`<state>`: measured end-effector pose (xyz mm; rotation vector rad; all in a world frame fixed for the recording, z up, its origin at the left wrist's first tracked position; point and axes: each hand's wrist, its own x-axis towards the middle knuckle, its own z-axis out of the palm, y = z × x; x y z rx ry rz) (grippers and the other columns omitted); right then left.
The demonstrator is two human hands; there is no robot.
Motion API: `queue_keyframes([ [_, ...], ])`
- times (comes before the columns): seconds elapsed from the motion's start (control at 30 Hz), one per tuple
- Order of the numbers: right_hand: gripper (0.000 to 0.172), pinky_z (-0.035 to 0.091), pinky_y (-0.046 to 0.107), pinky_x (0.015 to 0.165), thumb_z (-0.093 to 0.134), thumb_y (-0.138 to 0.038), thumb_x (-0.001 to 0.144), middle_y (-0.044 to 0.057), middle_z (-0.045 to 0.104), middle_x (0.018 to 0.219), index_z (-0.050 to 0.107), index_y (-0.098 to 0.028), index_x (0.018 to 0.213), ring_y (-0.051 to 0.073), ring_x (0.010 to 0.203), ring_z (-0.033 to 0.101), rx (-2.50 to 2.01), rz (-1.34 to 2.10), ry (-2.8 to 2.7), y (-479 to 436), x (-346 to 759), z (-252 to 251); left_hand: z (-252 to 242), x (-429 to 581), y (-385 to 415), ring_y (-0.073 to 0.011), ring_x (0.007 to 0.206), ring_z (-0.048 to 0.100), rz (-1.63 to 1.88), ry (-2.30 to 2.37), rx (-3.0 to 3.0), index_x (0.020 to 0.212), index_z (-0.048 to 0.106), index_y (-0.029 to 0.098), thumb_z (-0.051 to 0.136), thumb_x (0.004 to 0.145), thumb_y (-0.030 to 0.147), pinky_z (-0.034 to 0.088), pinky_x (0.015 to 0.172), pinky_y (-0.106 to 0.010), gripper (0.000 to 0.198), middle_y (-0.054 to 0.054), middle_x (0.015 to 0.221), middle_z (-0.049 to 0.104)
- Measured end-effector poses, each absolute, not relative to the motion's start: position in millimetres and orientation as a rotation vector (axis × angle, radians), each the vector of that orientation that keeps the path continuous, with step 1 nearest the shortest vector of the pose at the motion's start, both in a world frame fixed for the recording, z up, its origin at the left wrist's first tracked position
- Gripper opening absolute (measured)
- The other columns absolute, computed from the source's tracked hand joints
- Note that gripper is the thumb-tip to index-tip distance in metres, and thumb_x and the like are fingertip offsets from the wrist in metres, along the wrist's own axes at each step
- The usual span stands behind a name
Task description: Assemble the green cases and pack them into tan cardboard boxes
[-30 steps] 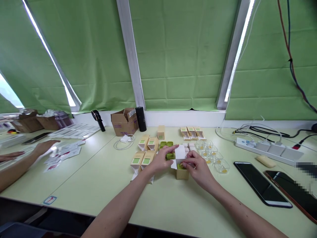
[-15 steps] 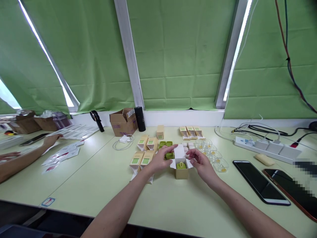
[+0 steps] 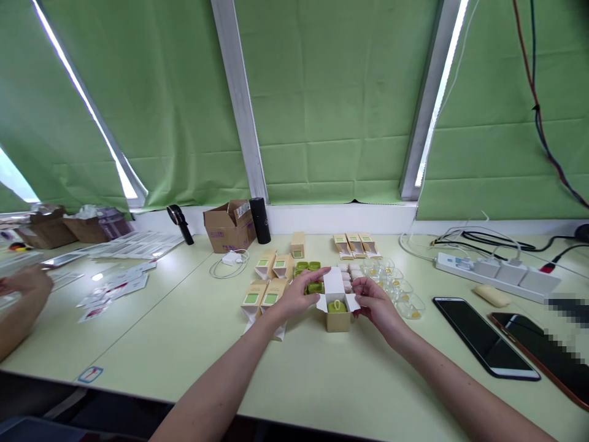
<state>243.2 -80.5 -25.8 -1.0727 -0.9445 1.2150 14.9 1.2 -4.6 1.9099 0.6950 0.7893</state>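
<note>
A small kraft cardboard box (image 3: 338,322) stands upright before me, its white flaps spread. Inside sits a green item (image 3: 337,306) with a loop on top. My left hand (image 3: 298,298) is at the box's left side, index finger stretched toward the tall back flap and thumb by the left flap. Fingers of my right hand (image 3: 380,309) close around the right flap, thumb on its inner side. Left of my left hand stand several kraft boxes (image 3: 252,299) with green windows. Green containers (image 3: 315,266) and pale pink pieces lie behind the box, partly hidden by my hands.
Clear plastic pieces (image 3: 411,307) lie right of my right hand. Further right are a phone (image 3: 483,337) and a white power strip (image 3: 494,273). An open carton (image 3: 229,227) and a black bottle (image 3: 260,221) stand at the back. A co-worker's hand (image 3: 30,285) is far left.
My right hand's fingers have shifted slightly down and inward, closing at the right flap. My left hand is nearly unchanged. The co-worker's reaching hand has drawn back to the left from the sheets.
</note>
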Motion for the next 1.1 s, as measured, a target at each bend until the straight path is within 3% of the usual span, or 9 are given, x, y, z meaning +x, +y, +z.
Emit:
queue_keyframes([
  [0.33, 0.03, 0.051, 0.031, 0.054, 0.072, -0.023, 0.064, -0.002, 0.062, 0.077, 0.06, -0.025, 0.092, 0.017, 0.064, 0.059, -1.039, 1.28, -0.867, -83.4, 241.2, -23.8, -6.7, 18.6, 3.2, -0.0295, 0.136, 0.056, 0.776, 0.718, 1.85, 0.15, 0.062, 0.027, 0.053, 0.069, 0.005, 0.042, 0.118, -0.05, 0.085, -0.011, 0.146, 0.062],
  [0.63, 0.032, 0.049, 0.032, 0.055, 0.072, -0.027, 0.065, -0.003, 0.061, 0.074, 0.058, -0.025, 0.093, 0.017, 0.063, 0.058, -1.024, 1.297, -0.869, -84.5, 241.3, -23.0, -14.4, 19.2, 6.0, -0.033, 0.136, 0.057, 0.815, 0.67, 1.872, 0.151, 0.062, 0.025, 0.061, 0.074, 0.008, 0.047, 0.115, -0.048, 0.079, -0.012, 0.148, 0.063],
  [0.9, 0.035, 0.047, 0.032, 0.056, 0.075, -0.031, 0.065, -0.004, 0.062, 0.072, 0.057, -0.025, 0.094, 0.016, 0.06, 0.056, -1.003, 1.317, -0.852, -84.2, 241.4, -23.4, -7.5, 22.5, -1.5, -0.0311, 0.133, 0.061, 0.822, 0.619, 1.877, 0.149, 0.06, 0.024, 0.062, 0.077, 0.01, 0.048, 0.113, -0.046, 0.073, -0.012, 0.15, 0.062],
  [1.1, 0.037, 0.047, 0.031, 0.057, 0.078, -0.032, 0.064, -0.005, 0.061, 0.069, 0.056, -0.025, 0.094, 0.015, 0.059, 0.056, -1.004, 1.315, -0.847, -84.1, 242.1, -24.1, -2.6, 26.3, -6.7, -0.0315, 0.132, 0.061, 0.838, 0.634, 1.866, 0.145, 0.06, 0.02, 0.063, 0.078, 0.01, 0.047, 0.112, -0.046, 0.069, -0.014, 0.142, 0.066],
])
